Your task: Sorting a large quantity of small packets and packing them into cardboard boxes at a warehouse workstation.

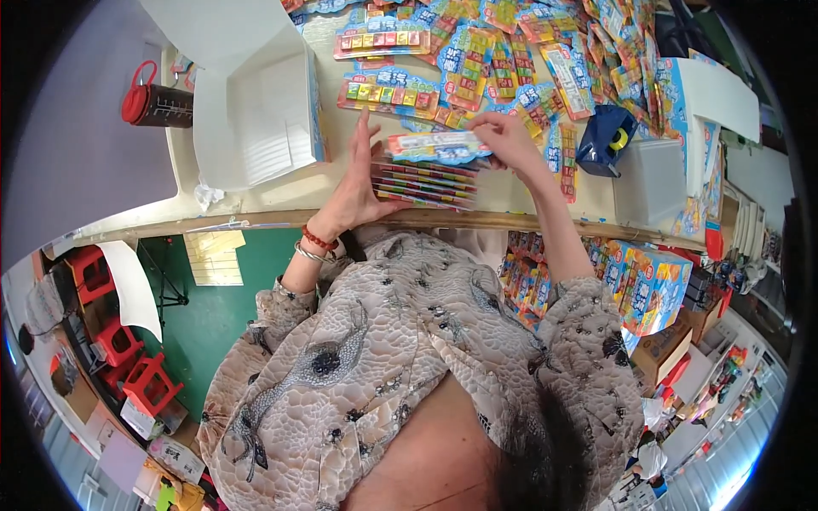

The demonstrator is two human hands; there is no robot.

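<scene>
Blue-and-yellow printed card, with a clear glossy bubble along it, makes up the blister pack [433, 146] at the fingers; the right hand [509, 146] pinches its right end, thumb and fingertips closed narrowly on the edge; the pack is slightly blurred and lies above the top of a neat stack of blister packs [424, 186], between the two hands. The left hand [360, 180] is spread wide around the stack's left end, the thumb along the near side and the fingers pointing away; how firmly it presses I cannot tell. The stacked edges show as thin parallel bands of red, yellow and dark tones; a red beaded bracelet [320, 238] and a smooth silvery bangle [314, 254] circle the left wrist.

Beyond the hands, loose blister packs [385, 43] with rows of small coloured squares overlap in a heap across the cream tabletop [277, 199]; a dark blue tape dispenser [603, 145] stands right of the right hand, near a translucent plastic box [652, 183]; to the left are an open white box [220, 140], a crumpled white tissue [207, 197] and a dark bottle with a red lid [162, 105].
</scene>
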